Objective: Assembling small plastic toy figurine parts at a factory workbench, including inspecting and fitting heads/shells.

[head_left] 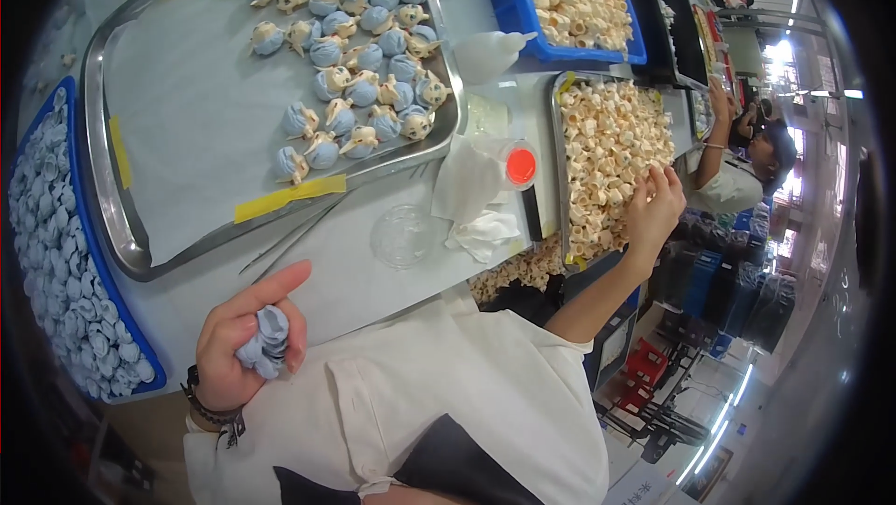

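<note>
Two hands are busy: your left hand (pixel 245 342) has its grip closed on a blue cap piece (pixel 266 342) near you, while your right hand (pixel 653 211), fingers spread, reaches into the right-hand tray of cream parts (pixel 607 146); pick just one, lightly

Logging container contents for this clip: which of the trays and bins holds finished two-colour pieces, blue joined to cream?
The large steel tray lined with white paper, upper left. Its assembled pieces combine both colours; the blue bin holds only blue parts, and the smaller steel tray only cream ones.
</note>
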Action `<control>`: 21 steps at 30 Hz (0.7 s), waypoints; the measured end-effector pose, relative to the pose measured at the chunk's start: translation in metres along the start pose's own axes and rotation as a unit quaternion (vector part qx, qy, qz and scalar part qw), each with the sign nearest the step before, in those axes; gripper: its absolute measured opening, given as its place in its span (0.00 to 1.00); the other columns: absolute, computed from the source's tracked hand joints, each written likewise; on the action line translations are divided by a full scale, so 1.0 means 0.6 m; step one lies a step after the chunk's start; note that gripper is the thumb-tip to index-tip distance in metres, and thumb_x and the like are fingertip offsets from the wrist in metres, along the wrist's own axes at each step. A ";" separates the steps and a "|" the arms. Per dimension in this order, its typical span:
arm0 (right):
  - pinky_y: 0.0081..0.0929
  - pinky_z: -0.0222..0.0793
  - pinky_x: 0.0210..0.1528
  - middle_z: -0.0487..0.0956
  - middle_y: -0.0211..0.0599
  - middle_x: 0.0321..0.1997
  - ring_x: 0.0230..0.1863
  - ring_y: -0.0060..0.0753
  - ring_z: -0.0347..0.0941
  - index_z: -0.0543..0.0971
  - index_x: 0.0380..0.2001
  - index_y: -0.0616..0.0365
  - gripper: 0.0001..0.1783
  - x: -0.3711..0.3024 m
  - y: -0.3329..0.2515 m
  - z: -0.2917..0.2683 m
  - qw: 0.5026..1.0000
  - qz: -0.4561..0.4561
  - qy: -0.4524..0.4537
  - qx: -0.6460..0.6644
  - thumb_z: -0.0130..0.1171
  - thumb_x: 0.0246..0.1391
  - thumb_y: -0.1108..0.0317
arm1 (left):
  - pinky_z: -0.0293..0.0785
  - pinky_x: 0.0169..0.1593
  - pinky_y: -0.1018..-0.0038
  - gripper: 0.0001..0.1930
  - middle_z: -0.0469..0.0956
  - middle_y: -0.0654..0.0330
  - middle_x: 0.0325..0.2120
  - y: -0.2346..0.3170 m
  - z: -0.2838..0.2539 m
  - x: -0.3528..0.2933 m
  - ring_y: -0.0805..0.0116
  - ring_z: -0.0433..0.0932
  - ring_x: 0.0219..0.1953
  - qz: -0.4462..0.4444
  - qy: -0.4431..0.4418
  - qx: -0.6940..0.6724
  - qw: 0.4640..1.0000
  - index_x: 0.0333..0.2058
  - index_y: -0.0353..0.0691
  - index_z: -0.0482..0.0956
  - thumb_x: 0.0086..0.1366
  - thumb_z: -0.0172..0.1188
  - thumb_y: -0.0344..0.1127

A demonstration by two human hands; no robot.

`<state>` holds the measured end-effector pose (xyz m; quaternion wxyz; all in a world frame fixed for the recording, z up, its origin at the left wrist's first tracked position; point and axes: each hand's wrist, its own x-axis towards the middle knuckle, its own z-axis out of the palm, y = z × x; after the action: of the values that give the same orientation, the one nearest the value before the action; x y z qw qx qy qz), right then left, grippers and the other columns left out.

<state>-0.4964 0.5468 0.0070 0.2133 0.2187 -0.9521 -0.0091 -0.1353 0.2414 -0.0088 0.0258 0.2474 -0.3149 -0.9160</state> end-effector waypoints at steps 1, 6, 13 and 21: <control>0.36 0.61 0.50 0.73 0.43 0.46 0.50 0.46 0.64 0.77 0.37 0.58 0.13 0.002 -0.005 0.003 1.000 0.003 0.006 -0.010 0.58 0.46 0.67 | 0.66 0.27 0.79 0.29 0.72 0.52 0.24 0.004 0.003 0.001 0.71 0.69 0.22 -0.010 -0.006 0.012 1.000 0.55 0.25 0.58 0.58 0.38 0.40; 0.30 0.61 0.47 0.75 0.41 0.39 0.41 0.39 0.69 0.75 0.36 0.60 0.12 -0.001 -0.054 -0.065 0.991 -0.001 0.122 0.047 0.58 0.45 0.73 | 0.67 0.29 0.79 0.28 0.73 0.50 0.28 0.013 0.013 0.012 0.71 0.69 0.24 -0.033 -0.001 -0.025 0.999 0.55 0.26 0.58 0.58 0.37 0.39; 0.23 0.64 0.21 0.74 0.38 0.26 0.21 0.32 0.68 0.77 0.28 0.58 0.14 -0.099 -0.395 -0.120 0.629 -0.371 -0.074 0.680 0.65 0.32 0.74 | 0.68 0.31 0.79 0.22 0.75 0.49 0.33 0.013 0.012 0.022 0.72 0.71 0.26 -0.087 -0.084 -0.043 0.992 0.50 0.26 0.63 0.60 0.38 0.36; 0.26 0.66 0.31 0.76 0.39 0.34 0.31 0.38 0.70 0.74 0.36 0.60 0.22 -0.123 -0.445 -0.096 0.552 -0.324 -0.166 0.750 0.63 0.30 0.79 | 0.67 0.32 0.79 0.14 0.71 0.59 0.30 0.000 0.015 0.019 0.75 0.71 0.27 -0.084 -0.060 -0.045 0.994 0.43 0.33 0.66 0.62 0.41 0.34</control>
<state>-0.3024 0.3408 0.0003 -0.2069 0.5875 -0.4972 0.6040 -0.1494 0.2438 -0.0077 -0.0589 0.2161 -0.2520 -0.9415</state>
